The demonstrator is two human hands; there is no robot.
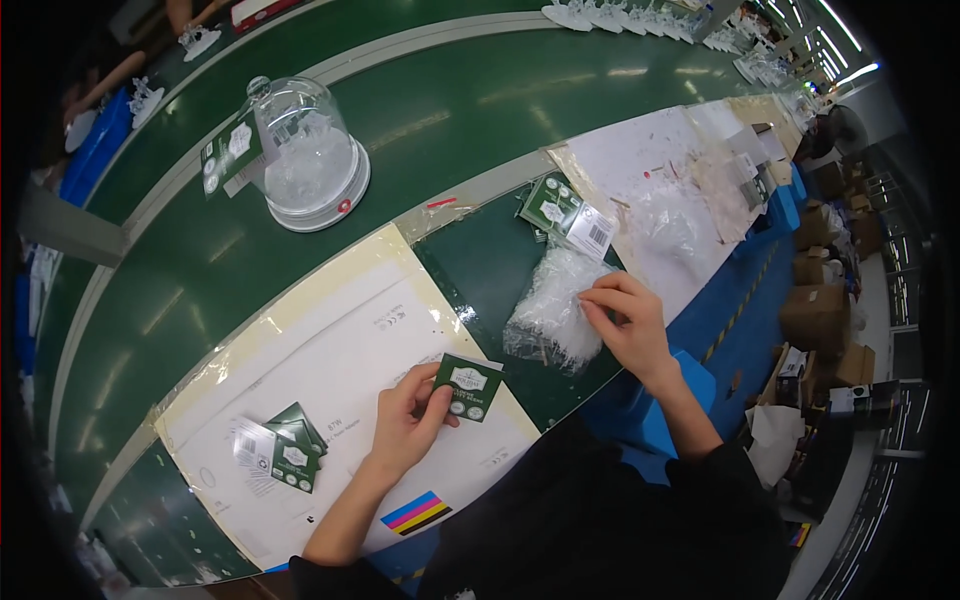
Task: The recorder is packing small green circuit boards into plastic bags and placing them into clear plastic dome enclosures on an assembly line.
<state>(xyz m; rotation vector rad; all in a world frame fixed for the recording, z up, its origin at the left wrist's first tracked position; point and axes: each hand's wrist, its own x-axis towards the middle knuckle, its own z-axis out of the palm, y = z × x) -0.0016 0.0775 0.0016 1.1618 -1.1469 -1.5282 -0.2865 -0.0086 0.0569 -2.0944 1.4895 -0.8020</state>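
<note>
My left hand (408, 418) grips a green folded card tag (470, 388) with a white label shape, between thumb and fingers, above the white paper sheet. Beside the right edge of a heap of thin clear plastic strands (556, 308), my right hand (630, 325) is closed in a pinch. Whatever lies between those fingertips is too fine to make out. Behind the heap lies a small stack of green and white card tags (568, 215), one showing a barcode. More green tags (290, 450) lie loosely overlapped on the paper sheet, left of my left hand.
A clear dome cloche (305, 160) on a white base, with a green tag hanging from it, stands on the green conveyor (450, 130). White figurines (620, 18) line the far side. Cardboard boxes (815, 318) and a blue stool (655, 420) are at the right. Another person's arms show top left.
</note>
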